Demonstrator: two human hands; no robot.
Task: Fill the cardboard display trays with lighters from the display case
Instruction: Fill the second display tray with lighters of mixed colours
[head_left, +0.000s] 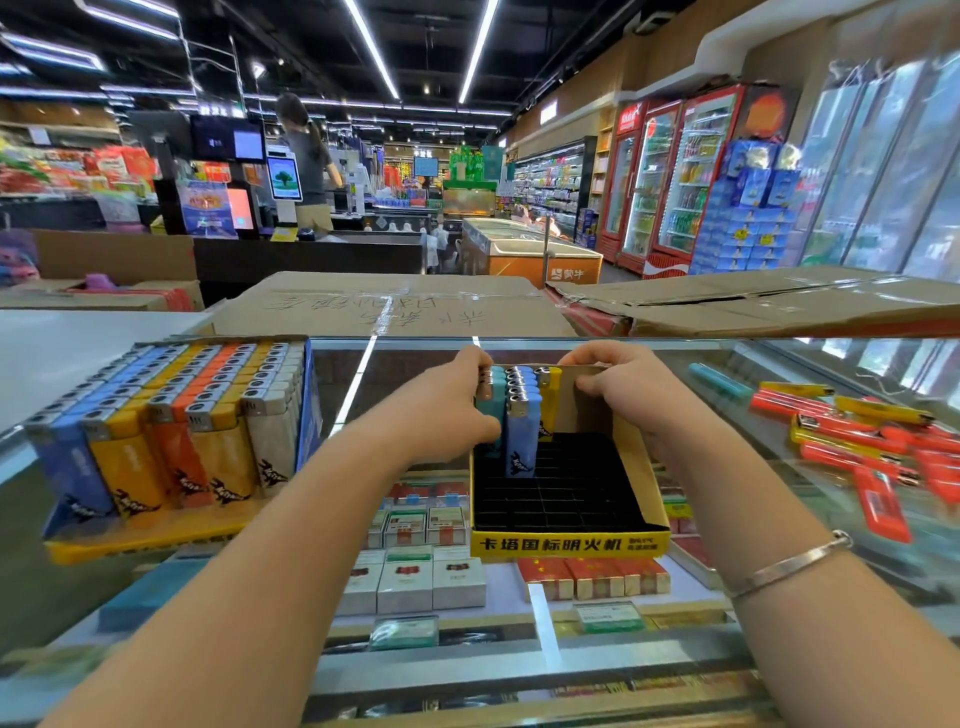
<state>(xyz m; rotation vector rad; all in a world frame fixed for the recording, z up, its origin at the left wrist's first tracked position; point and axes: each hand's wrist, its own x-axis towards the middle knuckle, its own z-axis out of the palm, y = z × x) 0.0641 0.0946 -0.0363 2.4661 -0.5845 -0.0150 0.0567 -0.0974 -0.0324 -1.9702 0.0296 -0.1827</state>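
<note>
Yellow cardboard tray (569, 543) sits on the glass counter (727, 525), black grid of slots inside, mostly unfilled; front lip carries black printed characters. Standing lighters (521, 415) fill only the far-left corner: teal ones along the left wall, several blue ones with silver metal caps beside them, one yellow at the right end of the back row. The nearest blue lighter shows a dark logo low on its body. Left hand (447, 400) curls around the teal lighters at the tray's left wall, fingertips hooked over their tops, thumb low against their near side. Right hand (631, 387) is at the tray's back wall, fingers bent over its top edge, just right of the yellow lighter; whether it pinches the cardboard or anything else, cannot tell. A thin metal bracelet (789, 564) rings the right wrist. Well left of the left hand's fingers, a second tray (150, 540) stands full, rows of blue, yellow, orange and pale grey lighters tilted back. To the right of the right hand's fingers, loose lighters (857, 436) lie flat on the glass, mostly red-orange, some yellow, one teal. Under the glass, below both forearms, rows of boxed packs (431, 582) with price tags. Flattened cardboard boxes (395, 306) lie beyond the fingertips.
</note>
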